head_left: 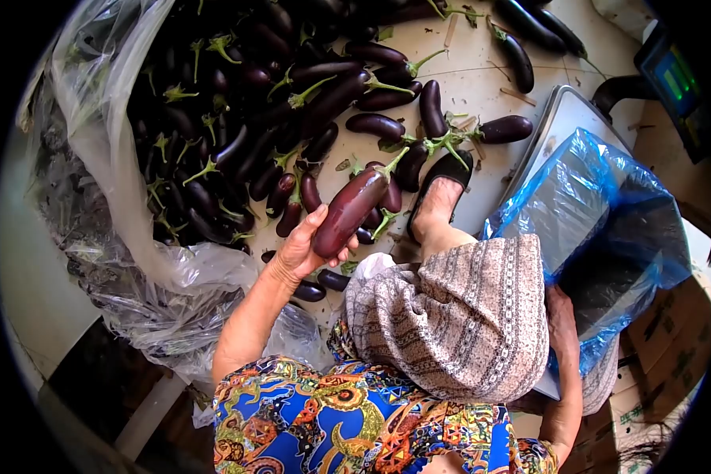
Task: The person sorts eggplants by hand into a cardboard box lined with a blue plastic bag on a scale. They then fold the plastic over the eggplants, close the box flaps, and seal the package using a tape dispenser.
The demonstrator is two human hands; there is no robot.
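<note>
A large, glossy purple eggplant [351, 207] rests in my left hand [299, 251], whose fingers are wrapped round its lower end; its green stem points up and right. My right hand [561, 320] is at the near left rim of a blue plastic bag [557, 189], closed on its edge, with the fingertips partly hidden. The bag stands with its mouth spread wide on a metal scale platform [559, 110], and its inside is dark. Ahead of my left hand lies a big heap of eggplants [268, 95].
Clear plastic sheeting [107, 158] borders the heap on the left. Loose eggplants [505, 129] lie on the tiled floor near my shoe [442, 186]. The scale's lit display [675, 83] stands at upper right, and cardboard [671, 332] lies at lower right.
</note>
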